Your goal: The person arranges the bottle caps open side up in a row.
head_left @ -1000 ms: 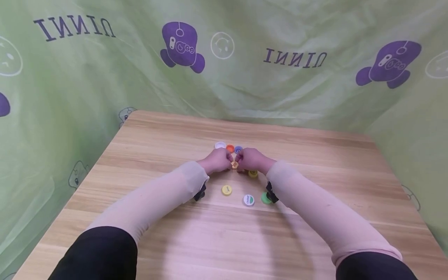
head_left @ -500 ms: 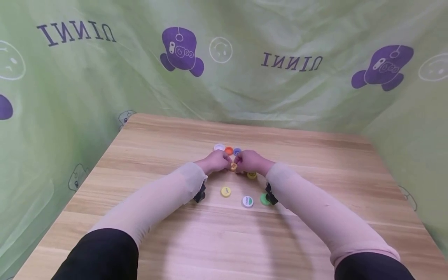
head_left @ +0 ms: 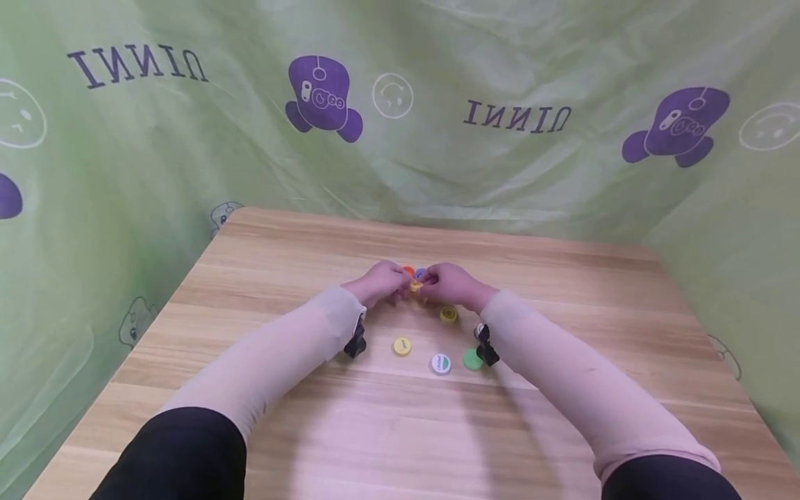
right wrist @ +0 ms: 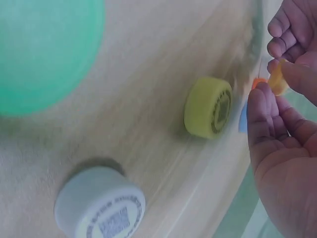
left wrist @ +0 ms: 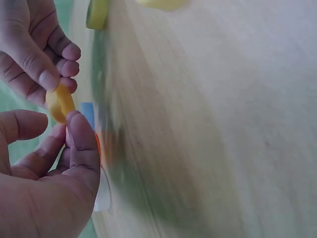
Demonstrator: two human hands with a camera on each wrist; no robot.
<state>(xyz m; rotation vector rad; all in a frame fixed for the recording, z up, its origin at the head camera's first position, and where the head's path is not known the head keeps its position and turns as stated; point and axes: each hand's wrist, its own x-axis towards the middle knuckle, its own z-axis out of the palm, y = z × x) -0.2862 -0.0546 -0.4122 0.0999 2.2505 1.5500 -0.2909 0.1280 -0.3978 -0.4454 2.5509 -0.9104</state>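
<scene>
Between both hands, above the table, is a small orange-yellow bottle cap (head_left: 415,286), tilted on its edge in the left wrist view. My left hand (head_left: 381,279) pinches it from the left with thumb and fingertips. From the other side my right hand (head_left: 456,285) pinches it too, its thumb on the cap in the left wrist view. Just behind the hands lie an orange-red cap (head_left: 408,270) and a blue cap (head_left: 420,273), both partly covered. A white cap (left wrist: 103,191) shows beside the left fingers in the left wrist view.
Nearer on the wooden table (head_left: 375,430) lie a darker yellow cap (head_left: 448,314), a pale yellow cap (head_left: 402,346), a white-and-green cap (head_left: 440,363) and a green cap (head_left: 472,359). A white cap with a printed code (right wrist: 99,203) sits below the right wrist. Green cloth (head_left: 437,173) hangs behind.
Both hands have lifted the orange-yellow cap slightly and moved it toward the back caps. The left hand now mostly hides the white cap there. The head view has tilted up a little.
</scene>
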